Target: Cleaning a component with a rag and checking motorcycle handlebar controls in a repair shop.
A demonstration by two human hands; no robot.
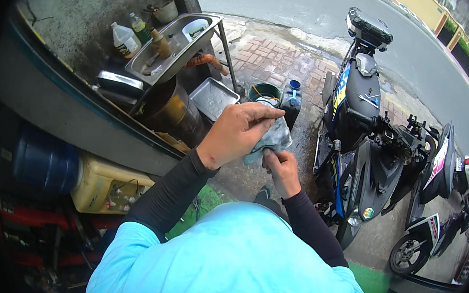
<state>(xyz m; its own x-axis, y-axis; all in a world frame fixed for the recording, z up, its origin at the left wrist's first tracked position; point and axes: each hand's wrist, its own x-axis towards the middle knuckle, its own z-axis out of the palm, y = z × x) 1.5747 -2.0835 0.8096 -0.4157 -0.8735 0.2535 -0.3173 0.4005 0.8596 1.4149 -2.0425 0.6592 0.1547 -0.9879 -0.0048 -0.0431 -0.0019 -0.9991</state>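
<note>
A crumpled, dirty grey-white and pale teal rag (276, 135) is between my two hands in front of my chest. My left hand (239, 129) is at the rag's left side, thumb and fingers closed on it with the fingers pointing right. Below and to the right, my right hand (283, 172) pinches the lower edge of the rag between thumb and fingertips. Whether anything lies inside the folds cannot be seen. Just beyond the rag, a dark green bucket (257, 90) stands beside a dark jug with a blue neck (292, 102).
A metal sink (176, 63) with bottles stands at left, above a rusty drum (173, 110) and a metal tray (214, 98). To the right, a black motorcycle (361, 102) is parked, with another motorcycle (439, 164) farther right. A yellow jerrycan (98, 179) lies lower left.
</note>
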